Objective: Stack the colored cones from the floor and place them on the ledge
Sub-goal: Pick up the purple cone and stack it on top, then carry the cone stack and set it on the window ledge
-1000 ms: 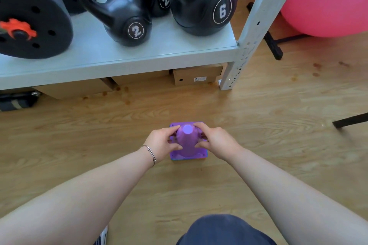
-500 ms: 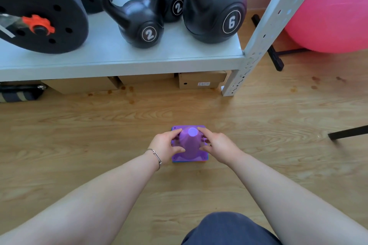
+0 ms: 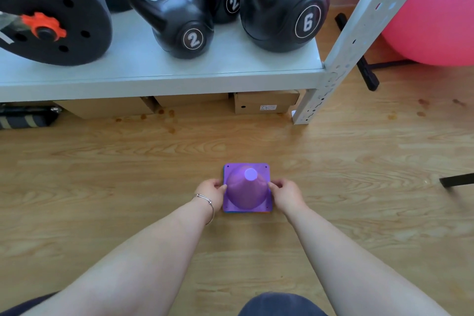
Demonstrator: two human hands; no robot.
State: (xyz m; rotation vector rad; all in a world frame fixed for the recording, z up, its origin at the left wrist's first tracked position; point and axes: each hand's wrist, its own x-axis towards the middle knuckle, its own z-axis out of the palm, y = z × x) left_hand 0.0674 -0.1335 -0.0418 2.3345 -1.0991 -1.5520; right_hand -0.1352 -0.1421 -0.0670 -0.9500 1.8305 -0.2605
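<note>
A stack of cones [image 3: 246,194] with a purple cone on top stands on the wooden floor in the middle of the view; blue and orange base edges show under the purple one. My left hand [image 3: 211,195] grips the left edge of the stack's square base. My right hand [image 3: 286,195] grips the right edge. The grey shelf ledge [image 3: 164,77] runs across the upper part of the view, above and beyond the stack.
On the ledge stand black kettlebells [image 3: 184,18] marked 2 and 6 and a weight plate [image 3: 48,13]. Cardboard boxes [image 3: 265,102] lie under it. A perforated shelf post [image 3: 341,59] stands at the right, a pink exercise ball [image 3: 436,13] beyond it. A black bar [image 3: 456,179] lies far right.
Both hands have slid from the cone's upper body down to the side edges of its base. The view has tilted up a little toward the shelf.
</note>
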